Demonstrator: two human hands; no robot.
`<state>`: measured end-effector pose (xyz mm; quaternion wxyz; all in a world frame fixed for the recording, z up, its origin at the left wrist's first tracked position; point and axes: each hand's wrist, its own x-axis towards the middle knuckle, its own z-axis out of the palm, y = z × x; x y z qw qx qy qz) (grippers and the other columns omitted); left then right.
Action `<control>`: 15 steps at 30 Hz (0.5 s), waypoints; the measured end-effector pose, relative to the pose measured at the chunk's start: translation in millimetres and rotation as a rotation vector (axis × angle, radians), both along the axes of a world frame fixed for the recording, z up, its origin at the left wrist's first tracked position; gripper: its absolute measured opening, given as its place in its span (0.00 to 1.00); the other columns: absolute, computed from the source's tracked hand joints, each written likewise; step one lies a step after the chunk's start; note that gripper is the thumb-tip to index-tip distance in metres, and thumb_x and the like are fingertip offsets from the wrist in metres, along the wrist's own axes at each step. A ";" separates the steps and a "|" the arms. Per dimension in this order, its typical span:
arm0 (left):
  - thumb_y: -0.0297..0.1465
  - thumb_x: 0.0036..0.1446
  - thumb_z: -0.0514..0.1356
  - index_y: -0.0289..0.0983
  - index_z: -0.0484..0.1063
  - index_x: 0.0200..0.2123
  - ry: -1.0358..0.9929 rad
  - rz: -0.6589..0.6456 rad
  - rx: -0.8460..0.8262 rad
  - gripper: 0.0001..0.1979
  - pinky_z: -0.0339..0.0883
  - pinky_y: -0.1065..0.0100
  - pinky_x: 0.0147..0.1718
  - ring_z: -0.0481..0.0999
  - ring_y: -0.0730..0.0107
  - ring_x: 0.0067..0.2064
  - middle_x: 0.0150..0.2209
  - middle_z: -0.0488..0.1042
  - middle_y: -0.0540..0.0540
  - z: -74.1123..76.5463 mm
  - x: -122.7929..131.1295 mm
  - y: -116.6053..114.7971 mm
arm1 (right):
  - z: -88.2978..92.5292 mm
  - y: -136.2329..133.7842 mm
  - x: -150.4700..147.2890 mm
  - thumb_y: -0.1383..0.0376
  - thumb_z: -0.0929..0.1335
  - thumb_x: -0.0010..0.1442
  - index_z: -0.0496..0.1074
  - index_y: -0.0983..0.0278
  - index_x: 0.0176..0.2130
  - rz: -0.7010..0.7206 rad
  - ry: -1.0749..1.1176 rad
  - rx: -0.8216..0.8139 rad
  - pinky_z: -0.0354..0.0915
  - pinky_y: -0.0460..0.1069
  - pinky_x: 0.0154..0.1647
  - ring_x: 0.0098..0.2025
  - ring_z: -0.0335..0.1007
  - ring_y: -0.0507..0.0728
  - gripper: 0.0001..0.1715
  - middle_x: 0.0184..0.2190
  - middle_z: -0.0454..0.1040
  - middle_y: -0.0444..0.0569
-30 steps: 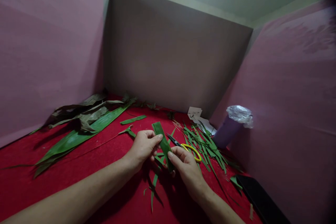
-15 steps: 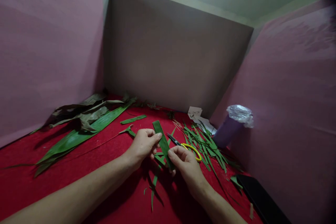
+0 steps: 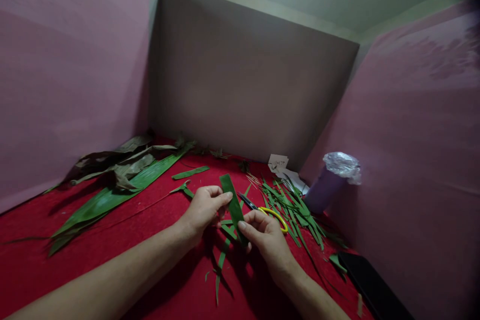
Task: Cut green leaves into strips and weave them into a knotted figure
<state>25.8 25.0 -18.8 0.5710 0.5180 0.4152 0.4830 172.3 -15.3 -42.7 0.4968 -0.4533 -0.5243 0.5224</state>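
Green leaf strip [image 3: 233,207], held aslant above red cloth [image 3: 150,225].
Left to right: dried leaves [image 3: 137,164], lying over a broad green leaf [image 3: 101,204]; left hand [image 3: 202,209], grip pinching the strip's upper part; right hand [image 3: 270,241], grip pinching its lower end and partly masking yellow-handled scissors [image 3: 250,203]; heap of narrow green strips [image 3: 300,212]; purple container [image 3: 325,190], plastic-topped; black flat object [image 3: 375,285].

Here's the head view, looking out from above the person's own arms [image 3: 146,265], forward and down over the red cloth [image 3: 176,297]! It's close in on the left hand [image 3: 202,207] and the right hand [image 3: 268,242], both low and near the centre. Straight ahead, well beyond them, stands the grey wall [image 3: 251,80]; pink walls [image 3: 71,70] flank both sides. And it's wide, catching the ceiling [image 3: 318,5] too, with the far wall's top edge sloping down rightward!
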 end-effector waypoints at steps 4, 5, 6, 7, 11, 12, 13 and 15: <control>0.38 0.44 0.61 0.37 0.61 0.18 -0.021 0.003 -0.013 0.14 0.55 0.76 0.10 0.58 0.80 0.13 0.13 0.63 0.55 -1.1 0.1 0.5 | -0.8 0.6 0.7 0.58 0.73 0.44 0.66 0.66 0.24 0.001 0.001 0.011 0.55 0.41 0.15 0.16 0.56 0.46 0.16 0.16 0.65 0.39; 0.38 0.44 0.61 0.36 0.61 0.18 -0.025 0.004 -0.018 0.14 0.55 0.76 0.10 0.58 0.80 0.13 0.13 0.63 0.54 -1.1 0.2 0.4 | -0.9 0.7 0.7 0.58 0.73 0.43 0.66 0.66 0.24 0.003 -0.001 0.013 0.55 0.41 0.15 0.16 0.56 0.46 0.16 0.16 0.65 0.39; 0.38 0.44 0.61 0.36 0.61 0.18 -0.029 0.005 -0.021 0.14 0.55 0.76 0.10 0.59 0.80 0.13 0.13 0.63 0.54 -0.9 0.3 0.2 | -1.0 0.8 0.6 0.58 0.73 0.43 0.66 0.66 0.24 0.006 -0.004 0.013 0.55 0.41 0.15 0.16 0.56 0.46 0.16 0.16 0.65 0.39; 0.38 0.44 0.61 0.36 0.61 0.18 -0.034 0.006 -0.026 0.14 0.55 0.76 0.10 0.59 0.80 0.13 0.13 0.63 0.54 -0.7 0.4 0.0 | -1.0 0.9 0.5 0.58 0.73 0.43 0.66 0.66 0.24 0.010 -0.008 0.013 0.55 0.41 0.15 0.16 0.56 0.46 0.16 0.16 0.65 0.39; 0.38 0.41 0.63 0.36 0.62 0.18 -0.062 0.005 -0.045 0.14 0.55 0.76 0.11 0.60 0.80 0.13 0.14 0.65 0.54 0.0 0.4 -0.6 | -0.8 1.0 -0.8 0.57 0.74 0.40 0.66 0.66 0.24 0.039 -0.017 0.013 0.55 0.41 0.15 0.16 0.56 0.46 0.18 0.16 0.65 0.39; 0.38 0.41 0.63 0.36 0.62 0.18 -0.066 0.003 -0.051 0.14 0.55 0.76 0.11 0.60 0.80 0.13 0.15 0.66 0.53 0.0 0.4 -0.6 | -0.7 0.9 -1.0 0.57 0.74 0.40 0.65 0.65 0.24 0.045 -0.018 0.014 0.55 0.41 0.15 0.17 0.57 0.47 0.18 0.17 0.65 0.39; 0.38 0.41 0.63 0.36 0.63 0.18 -0.070 0.003 -0.054 0.14 0.55 0.76 0.11 0.61 0.80 0.14 0.15 0.66 0.53 -0.1 0.3 -0.5 | -0.6 0.8 -1.2 0.57 0.74 0.39 0.65 0.65 0.24 0.053 -0.019 0.016 0.54 0.41 0.15 0.17 0.57 0.47 0.19 0.17 0.65 0.39; 0.38 0.41 0.63 0.35 0.63 0.18 -0.074 0.006 -0.058 0.14 0.55 0.76 0.11 0.61 0.79 0.14 0.15 0.67 0.52 -0.2 0.1 -0.3 | -0.3 0.5 -1.1 0.56 0.74 0.40 0.65 0.66 0.24 0.065 -0.029 0.026 0.54 0.41 0.15 0.17 0.57 0.47 0.19 0.17 0.64 0.39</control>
